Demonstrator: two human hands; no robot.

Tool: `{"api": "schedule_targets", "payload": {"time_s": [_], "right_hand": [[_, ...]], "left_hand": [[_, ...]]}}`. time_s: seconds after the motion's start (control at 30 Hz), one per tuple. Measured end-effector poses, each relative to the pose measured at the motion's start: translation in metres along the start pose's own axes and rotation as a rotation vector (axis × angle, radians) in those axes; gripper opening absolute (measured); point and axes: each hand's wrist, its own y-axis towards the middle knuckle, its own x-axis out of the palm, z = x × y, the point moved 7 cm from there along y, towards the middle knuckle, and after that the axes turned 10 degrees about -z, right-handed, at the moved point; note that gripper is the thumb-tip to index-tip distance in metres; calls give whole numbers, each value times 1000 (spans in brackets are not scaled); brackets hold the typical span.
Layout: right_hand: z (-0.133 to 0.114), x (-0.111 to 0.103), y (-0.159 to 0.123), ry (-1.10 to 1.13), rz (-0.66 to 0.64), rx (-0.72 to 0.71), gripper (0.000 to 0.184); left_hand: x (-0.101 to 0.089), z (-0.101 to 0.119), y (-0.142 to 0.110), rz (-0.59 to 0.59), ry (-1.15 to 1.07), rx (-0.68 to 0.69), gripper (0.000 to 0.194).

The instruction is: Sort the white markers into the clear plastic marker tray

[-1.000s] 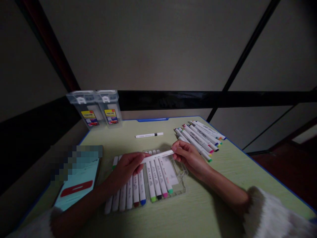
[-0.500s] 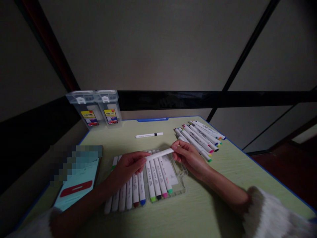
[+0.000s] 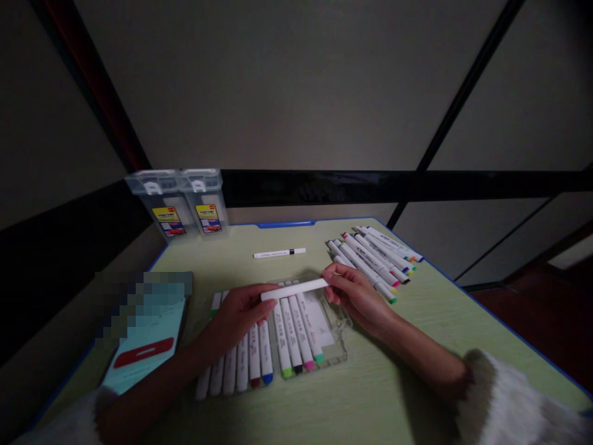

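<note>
A white marker (image 3: 296,289) is held crosswise between my two hands. My left hand (image 3: 245,308) pinches its left end between thumb and fingers, while the fingertips of my right hand (image 3: 353,293) close on its right end. Below it lies a clear plastic case (image 3: 340,353) with several white markers (image 3: 299,346) side by side in it, their coloured ends toward me. My left hand and forearm hide part of that row. A white card (image 3: 319,321) shows in the right part of the case.
A loose pile of markers (image 3: 370,256) lies at the right. Farther back is a thin white pen (image 3: 279,253) with a black band. Two clear marker boxes (image 3: 188,207) stand at the back left, and a phone or tablet (image 3: 151,337) lies at the left. A wall (image 3: 315,93) rises behind the table.
My left thumb has shifted, and more of the marker's left end shows now. The marker and both hands stay in nearly the same place.
</note>
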Motion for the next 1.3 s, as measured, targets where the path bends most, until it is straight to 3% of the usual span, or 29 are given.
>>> {"api": "schedule_targets", "payload": {"time_s": [0.37,1.3], "right_hand": [[0,-1,1,-7,-4,-4,20],[-1,0,0,-8,-12,0,19]], "left_hand": [[2,12,-3,-3,-32,7,37],[-1,11,-2,25,-5,40,30]]}}
